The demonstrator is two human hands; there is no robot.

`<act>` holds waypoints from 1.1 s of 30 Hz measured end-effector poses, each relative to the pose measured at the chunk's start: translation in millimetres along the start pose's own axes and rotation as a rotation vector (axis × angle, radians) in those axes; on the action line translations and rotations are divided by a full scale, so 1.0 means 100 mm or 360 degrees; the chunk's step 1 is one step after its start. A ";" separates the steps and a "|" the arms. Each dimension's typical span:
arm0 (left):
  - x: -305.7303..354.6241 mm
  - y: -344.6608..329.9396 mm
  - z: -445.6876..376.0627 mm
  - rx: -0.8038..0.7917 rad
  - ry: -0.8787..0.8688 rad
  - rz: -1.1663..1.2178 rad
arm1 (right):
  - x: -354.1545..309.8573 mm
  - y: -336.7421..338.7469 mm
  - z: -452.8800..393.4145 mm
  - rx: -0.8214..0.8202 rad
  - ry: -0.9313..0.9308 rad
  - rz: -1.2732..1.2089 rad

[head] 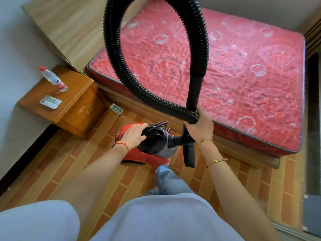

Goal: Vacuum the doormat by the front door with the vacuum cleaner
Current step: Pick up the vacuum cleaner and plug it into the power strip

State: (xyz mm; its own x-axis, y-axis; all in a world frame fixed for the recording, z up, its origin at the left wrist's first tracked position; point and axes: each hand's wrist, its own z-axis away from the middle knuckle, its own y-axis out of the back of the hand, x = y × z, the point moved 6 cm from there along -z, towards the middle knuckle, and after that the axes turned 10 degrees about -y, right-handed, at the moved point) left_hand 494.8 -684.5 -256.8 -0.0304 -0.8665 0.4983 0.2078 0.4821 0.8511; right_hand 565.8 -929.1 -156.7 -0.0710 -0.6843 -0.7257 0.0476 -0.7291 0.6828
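A small red and black vacuum cleaner (152,150) hangs just above the brick-patterned floor in front of me. My left hand (133,136) grips its black top handle, where the power cord is bundled. Its ribbed black hose (112,49) loops high up over the bed and comes back down. My right hand (199,126) grips the hose end together with the black wand. The black nozzle (189,155) points down below that hand. No doormat or front door is in view.
A bed with a red floral mattress (225,70) fills the upper right. A wooden nightstand (69,100) at left holds a water bottle (53,79) and two remotes (50,101). A power strip (116,108) lies on the floor by the bed. A door track runs at bottom right.
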 end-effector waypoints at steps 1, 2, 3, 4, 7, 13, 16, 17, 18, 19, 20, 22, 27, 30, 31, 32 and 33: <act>-0.09 0.04 -0.04 0.0005 0.0013 0.0000 | -0.06 -0.08 -0.07 -0.0012 0.0002 -0.0002; -0.17 0.08 -0.08 0.0007 0.0026 -0.0001 | -0.11 -0.16 -0.14 -0.0026 0.0004 -0.0003; -0.26 0.12 -0.12 0.0005 0.0039 0.0001 | -0.17 -0.23 -0.22 -0.0038 0.0009 -0.0002; -0.34 0.16 -0.17 0.0000 0.0050 0.0001 | -0.23 -0.31 -0.30 -0.0047 0.0015 0.0003; -0.57 0.28 -0.33 -0.0003 0.0067 0.0005 | -0.39 -0.50 -0.53 -0.0074 0.0011 0.0004; -1.00 0.52 -0.71 -0.0014 0.0092 -0.0002 | -0.68 -0.89 -0.99 -0.0120 0.0006 0.0025; -1.22 0.60 -0.90 -0.0024 0.0091 -0.0013 | -0.80 -1.06 -1.20 -0.0138 -0.0011 0.0059; -1.29 0.63 -0.95 -0.0033 0.0089 -0.0017 | -0.83 -1.11 -1.24 -0.0137 -0.0020 0.0067; -1.36 0.65 -1.01 -0.0045 0.0084 -0.0024 | -0.86 -1.16 -1.29 -0.0133 -0.0029 0.0071; -1.43 0.68 -1.07 -0.0057 0.0071 -0.0034 | -0.90 -1.21 -1.32 -0.0121 -0.0037 0.0074; -1.50 0.70 -1.13 -0.0071 0.0049 -0.0043 | -0.93 -1.26 -1.36 -0.0106 -0.0046 0.0082; -1.65 0.75 -1.23 -0.0120 0.0001 -0.0051 | -0.99 -1.36 -1.41 -0.0076 -0.0077 0.0095; -2.02 0.87 -1.48 -0.0263 -0.0154 -0.0079 | -1.12 -1.63 -1.43 0.0036 -0.0230 0.0120; -2.19 0.91 -1.59 -0.0317 -0.0278 -0.0107 | -1.15 -1.80 -1.38 0.0114 -0.0338 0.0123; -2.25 0.91 -1.62 -0.0331 -0.0313 -0.0112 | -1.14 -1.86 -1.35 0.0135 -0.0374 0.0121; -2.31 0.90 -1.66 -0.0350 -0.0345 -0.0120 | -1.13 -1.93 -1.33 0.0155 -0.0408 0.0115; -2.36 0.89 -1.70 -0.0372 -0.0372 -0.0133 | -1.11 -1.99 -1.31 0.0174 -0.0442 0.0107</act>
State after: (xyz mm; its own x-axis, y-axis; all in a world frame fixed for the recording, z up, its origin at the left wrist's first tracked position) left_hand 686.4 -459.2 -326.9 -0.2746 -0.8356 0.4757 0.4128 0.3443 0.8432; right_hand 694.6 -709.6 -223.4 -0.3416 -0.6902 -0.6380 -0.0452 -0.6659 0.7446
